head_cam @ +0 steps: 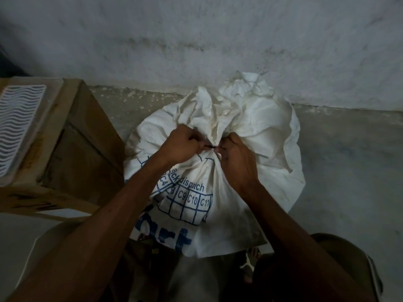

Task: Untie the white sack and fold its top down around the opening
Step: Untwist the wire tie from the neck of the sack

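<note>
The sack, stood on the floor against the wall, is being untied: its dark tie at the gathered neck is pinched by the left hand and right hand, so loosening precedes any folding.

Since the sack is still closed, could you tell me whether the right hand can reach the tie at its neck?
Probably yes: the right hand is already at the dark tie on the white sack, nothing between them.
</note>
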### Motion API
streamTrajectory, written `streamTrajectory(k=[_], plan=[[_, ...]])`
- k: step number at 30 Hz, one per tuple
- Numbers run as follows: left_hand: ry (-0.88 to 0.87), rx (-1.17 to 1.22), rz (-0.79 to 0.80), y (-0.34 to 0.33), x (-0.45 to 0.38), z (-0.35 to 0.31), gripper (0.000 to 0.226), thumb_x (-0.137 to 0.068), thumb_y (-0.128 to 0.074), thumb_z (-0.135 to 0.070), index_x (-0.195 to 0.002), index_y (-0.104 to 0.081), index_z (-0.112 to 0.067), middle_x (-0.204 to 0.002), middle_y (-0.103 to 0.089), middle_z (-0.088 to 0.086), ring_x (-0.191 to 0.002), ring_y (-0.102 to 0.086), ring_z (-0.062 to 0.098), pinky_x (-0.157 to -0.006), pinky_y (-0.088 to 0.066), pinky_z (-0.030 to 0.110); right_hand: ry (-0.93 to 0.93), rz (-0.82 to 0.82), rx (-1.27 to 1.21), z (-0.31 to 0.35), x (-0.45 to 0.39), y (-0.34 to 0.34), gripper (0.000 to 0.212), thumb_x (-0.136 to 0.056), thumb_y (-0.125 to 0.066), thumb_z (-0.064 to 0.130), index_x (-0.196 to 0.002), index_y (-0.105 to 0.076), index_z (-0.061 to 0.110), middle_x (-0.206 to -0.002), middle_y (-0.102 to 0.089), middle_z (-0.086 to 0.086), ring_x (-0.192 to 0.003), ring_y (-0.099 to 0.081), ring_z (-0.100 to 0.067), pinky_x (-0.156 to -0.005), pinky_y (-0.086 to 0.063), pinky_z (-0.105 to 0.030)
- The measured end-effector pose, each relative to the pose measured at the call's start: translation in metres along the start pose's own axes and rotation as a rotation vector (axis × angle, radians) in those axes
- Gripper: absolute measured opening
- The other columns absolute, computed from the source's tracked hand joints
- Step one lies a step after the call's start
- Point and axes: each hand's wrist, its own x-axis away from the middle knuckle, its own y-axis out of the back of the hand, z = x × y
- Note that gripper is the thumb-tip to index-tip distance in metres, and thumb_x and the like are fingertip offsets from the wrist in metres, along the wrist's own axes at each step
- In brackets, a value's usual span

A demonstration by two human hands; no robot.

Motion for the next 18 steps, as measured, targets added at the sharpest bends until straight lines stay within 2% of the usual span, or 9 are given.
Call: streamTrajectory(k=[3, 5, 8, 10, 12, 15, 18], plan=[[-0.075, 0.077, 0.164, -0.003, 0.000, 0.002, 0.024, -0.080, -0.055, 0.004, -0.096, -0.073, -0.002, -0.088, -0.074, 0.010, -0.086, -0.071, 0.021, -0.085, -0.054, 0.030, -0.093, 0.059, -0.162, -0.014, -0.007, -0.010, 0.021, -0.082, -0.062, 0.002, -0.096, -0.067, 0.017, -0.107, -0.058, 0.001, -0.089, -0.065, -0.017, -0.076, -0.058, -0.042], [-0.036, 0.097, 0.184, -0.007, 0.001, 0.006, 0.031, -0.081, -0.054, 0.007, -0.105, -0.067, -0.007, -0.091, -0.071, 0.005, -0.088, -0.068, 0.012, -0.082, -0.051, 0.021, -0.099, 0.086, -0.200, -0.018, -0.010, -0.015, 0.026, -0.078, -0.059, -0.004, -0.095, -0.066, 0.015, -0.106, -0.057, 0.000, -0.088, -0.065, -0.018, -0.078, -0.058, -0.042], [-0.084, -0.040, 0.065, -0.014, 0.003, 0.012, 0.031, -0.083, -0.063, -0.001, -0.110, -0.063, -0.016, -0.089, -0.067, -0.006, -0.083, -0.065, 0.004, -0.076, -0.050, 0.018, -0.093, 0.098, -0.208, -0.019, -0.013, -0.019, 0.028, -0.074, -0.061, -0.009, -0.092, -0.066, 0.012, -0.106, -0.057, -0.002, -0.089, -0.063, -0.018, -0.080, -0.057, -0.041], [-0.168, -0.188, -0.038, -0.023, 0.005, 0.015, 0.021, -0.086, -0.070, -0.018, -0.107, -0.066, -0.019, -0.093, -0.068, -0.004, -0.085, -0.066, 0.007, -0.078, -0.052, 0.024, -0.085, 0.086, -0.214, -0.018, -0.014, -0.019, 0.028, -0.074, -0.062, -0.008, -0.093, -0.066, 0.011, -0.105, -0.058, -0.003, -0.089, -0.063, -0.018, -0.080, -0.057, -0.041], [-0.231, -0.295, -0.140, -0.032, 0.008, 0.018, 0.016, -0.086, -0.071, -0.026, -0.101, -0.069, -0.020, -0.090, -0.071, -0.003, -0.083, -0.067, 0.011, -0.076, -0.052, 0.027, -0.072, 0.083, -0.209, -0.019, -0.014, -0.020, 0.025, -0.076, -0.063, -0.004, -0.095, -0.065, 0.012, -0.105, -0.058, -0.003, -0.090, -0.062, -0.018, -0.080, -0.056, -0.040], [-0.252, -0.357, -0.218, -0.041, 0.009, 0.016, 0.014, -0.085, -0.070, -0.029, -0.096, -0.070, -0.021, -0.084, -0.072, -0.005, -0.080, -0.068, 0.014, -0.069, -0.044, 0.022, -0.069, 0.090, -0.203, -0.019, -0.012, -0.019, 0.022, -0.079, -0.062, 0.000, -0.098, -0.066, 0.012, -0.106, -0.059, -0.003, -0.093, -0.061, -0.016, -0.083, -0.056, -0.037], [-0.236, -0.338, -0.244, -0.048, 0.013, 0.015, 0.015, -0.086, -0.068, -0.030, -0.098, -0.069, -0.021, -0.085, -0.073, -0.004, -0.083, -0.068, 0.017, -0.076, -0.049, 0.029, -0.077, 0.097, -0.200, -0.018, -0.011, -0.015, 0.025, -0.079, -0.061, -0.002, -0.100, -0.066, 0.010, -0.110, -0.060, -0.003, -0.096, -0.062, -0.016, -0.087, -0.054, -0.031]])
